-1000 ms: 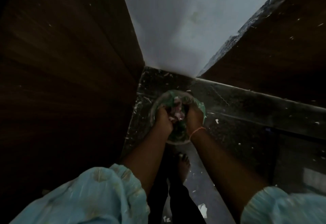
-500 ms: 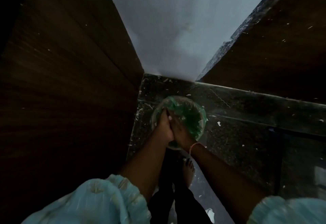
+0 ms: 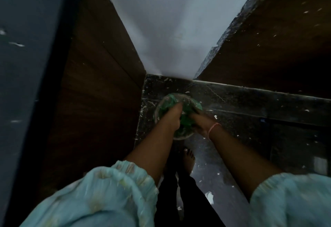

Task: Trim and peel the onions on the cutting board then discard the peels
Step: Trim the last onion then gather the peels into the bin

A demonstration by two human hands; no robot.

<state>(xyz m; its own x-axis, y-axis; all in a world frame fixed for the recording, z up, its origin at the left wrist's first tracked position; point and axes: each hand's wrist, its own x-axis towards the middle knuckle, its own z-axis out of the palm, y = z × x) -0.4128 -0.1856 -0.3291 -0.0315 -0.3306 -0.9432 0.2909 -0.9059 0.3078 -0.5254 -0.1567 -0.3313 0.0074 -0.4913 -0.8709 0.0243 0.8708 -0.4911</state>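
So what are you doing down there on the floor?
A person is bending over a small round bin lined with a green bag that stands in the floor corner between wooden cabinets and a white wall. Both the left hand and the right hand reach into the bag, apparently at the peel-discarding step. The picture is too dark and blurred to show any peels or what the fingers hold. White scraps dot the dark floor.

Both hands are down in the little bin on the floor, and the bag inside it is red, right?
Not quite. The head view shows both hands, left hand and right hand, down in the small bin on the dark floor, but the bag liner inside it is green, not red.
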